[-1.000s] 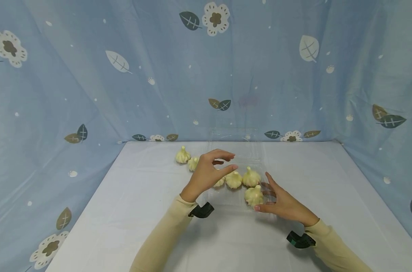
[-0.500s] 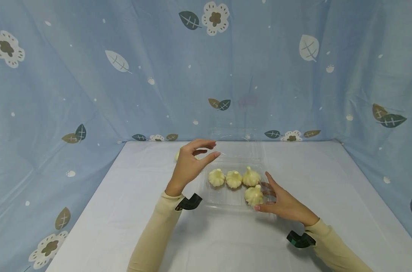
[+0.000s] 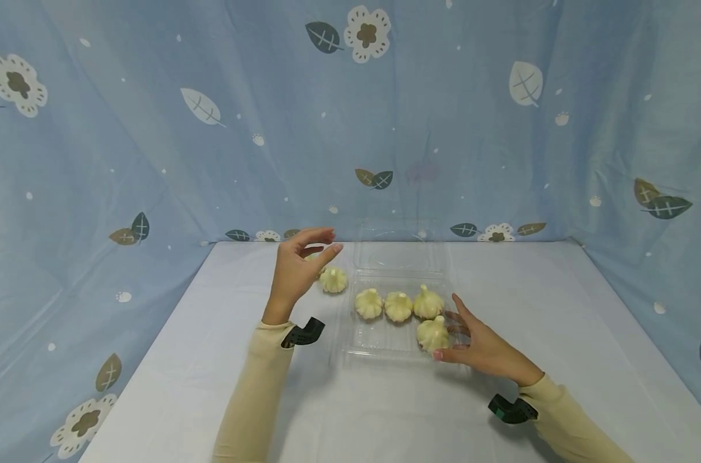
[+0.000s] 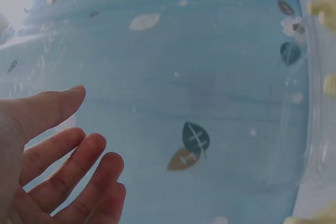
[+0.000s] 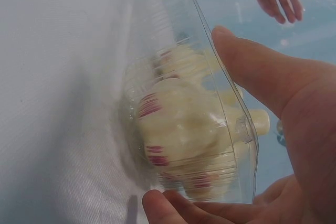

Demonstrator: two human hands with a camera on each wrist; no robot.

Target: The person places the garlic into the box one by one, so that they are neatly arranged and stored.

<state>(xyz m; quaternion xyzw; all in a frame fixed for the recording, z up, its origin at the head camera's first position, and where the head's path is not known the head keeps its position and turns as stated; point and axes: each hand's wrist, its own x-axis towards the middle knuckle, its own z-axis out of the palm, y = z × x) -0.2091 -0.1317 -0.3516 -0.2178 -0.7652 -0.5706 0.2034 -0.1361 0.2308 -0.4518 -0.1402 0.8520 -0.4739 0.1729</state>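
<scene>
Several pale garlic bulbs (image 3: pixel 399 306) lie in a clear plastic clamshell box (image 3: pixel 379 344): a row along the back and one at the front right. My right hand (image 3: pixel 489 350) holds the box at its right side, thumb near the front corner, fingers along the side. In the right wrist view a purple-streaked bulb (image 5: pixel 178 124) shows through the clear wall. My left hand (image 3: pixel 291 273) hovers left of the box, fingers apart and holding nothing. Beside it one garlic bulb (image 3: pixel 333 280) rests on the table; another is mostly hidden behind that hand.
The box's clear lid (image 3: pixel 399 254) stands raised at the back, close to the blue patterned curtain (image 3: pixel 489 161). White cloth covers the table (image 3: pixel 559 308). A black strap-on device (image 3: pixel 304 333) sits on the left wrist, another (image 3: pixel 511 409) on the right.
My left hand has moved left and back, away from over the box, uncovering the leftmost bulb inside and then one on the table. The right hand and the box stay put.
</scene>
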